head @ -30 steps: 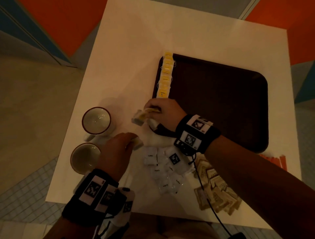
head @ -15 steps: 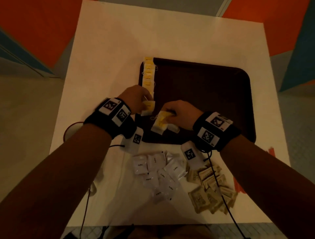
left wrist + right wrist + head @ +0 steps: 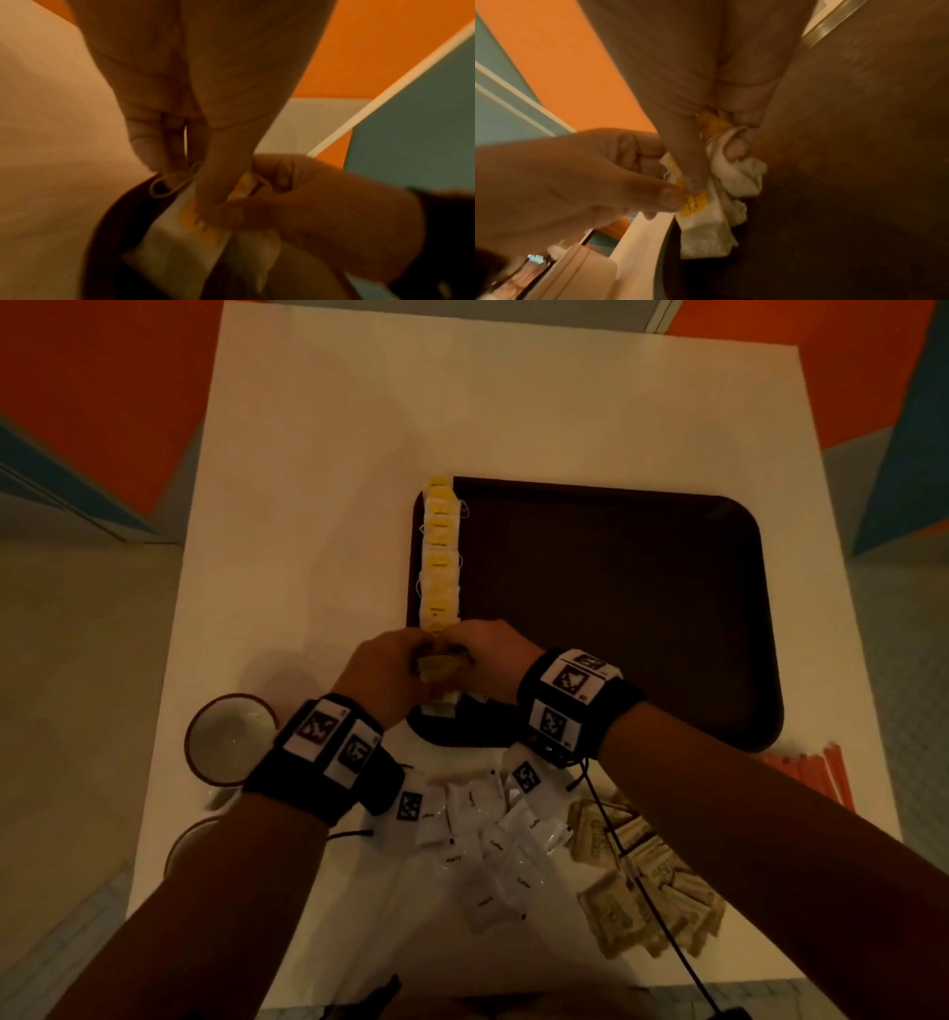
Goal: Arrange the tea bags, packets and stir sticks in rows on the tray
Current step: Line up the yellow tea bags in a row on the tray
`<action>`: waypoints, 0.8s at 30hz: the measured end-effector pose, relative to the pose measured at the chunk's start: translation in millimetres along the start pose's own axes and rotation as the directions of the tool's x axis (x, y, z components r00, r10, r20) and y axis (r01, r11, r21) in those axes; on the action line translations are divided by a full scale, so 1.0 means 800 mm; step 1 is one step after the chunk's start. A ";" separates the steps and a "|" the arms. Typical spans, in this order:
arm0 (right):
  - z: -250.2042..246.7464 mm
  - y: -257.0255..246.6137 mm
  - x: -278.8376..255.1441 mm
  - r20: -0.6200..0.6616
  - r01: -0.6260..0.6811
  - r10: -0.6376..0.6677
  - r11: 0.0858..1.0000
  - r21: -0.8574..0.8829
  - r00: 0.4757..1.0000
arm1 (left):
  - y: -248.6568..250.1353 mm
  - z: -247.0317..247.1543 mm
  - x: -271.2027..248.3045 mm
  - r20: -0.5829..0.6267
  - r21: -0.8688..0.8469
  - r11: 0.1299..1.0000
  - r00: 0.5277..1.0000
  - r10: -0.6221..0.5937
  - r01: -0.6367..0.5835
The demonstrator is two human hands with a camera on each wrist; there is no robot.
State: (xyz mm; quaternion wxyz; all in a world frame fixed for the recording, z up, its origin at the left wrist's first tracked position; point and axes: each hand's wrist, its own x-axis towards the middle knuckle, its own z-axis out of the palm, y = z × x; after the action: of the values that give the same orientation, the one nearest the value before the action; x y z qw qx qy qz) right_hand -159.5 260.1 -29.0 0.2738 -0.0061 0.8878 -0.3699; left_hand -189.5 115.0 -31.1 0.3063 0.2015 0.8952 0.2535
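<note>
I count 1 tray (image 3: 616, 608), 2 cups (image 3: 226, 737), 1 tea-bag row (image 3: 439, 557) along the tray's left edge; bags in it too overlapped to count. Both my hands, left (image 3: 385, 675) and right (image 3: 488, 660), pinch a tea-bag bunch (image 3: 436, 667) at the tray's near-left corner. Wrist views show strings; head view alone shows white packets (image 3: 488, 845), brown packets (image 3: 647, 880), orange stir sticks (image 3: 816, 773) on the counter (image 3: 318, 505).

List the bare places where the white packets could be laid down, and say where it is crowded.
Free: the tray floor right of the tea bag row, and the table beyond the tray. Crowded: the near edge, with white packets, brown packets, and both hands at the tray's near-left corner.
</note>
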 end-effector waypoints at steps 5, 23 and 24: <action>-0.007 0.019 -0.009 -0.012 -0.049 0.051 0.995 0.091 0.999 | -0.010 0.013 0.014 -0.088 -0.052 0.996 0.993 -0.080 0.075; 0.005 0.017 -0.051 0.096 -0.018 0.001 0.984 0.178 0.995 | -0.018 0.019 0.011 -0.215 -0.183 0.983 0.974 -0.071 0.031; 0.006 0.013 -0.049 0.127 0.009 -0.027 0.990 0.139 0.991 | -0.017 0.018 0.011 -0.217 -0.181 0.983 0.973 -0.073 0.034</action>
State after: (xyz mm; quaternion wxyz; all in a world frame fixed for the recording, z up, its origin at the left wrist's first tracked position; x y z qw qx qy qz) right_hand -122.0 272.8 -19.4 0.3270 -0.0191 0.8403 -0.4319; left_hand -189.3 113.2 -52.5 0.2273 0.1196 0.9030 0.3444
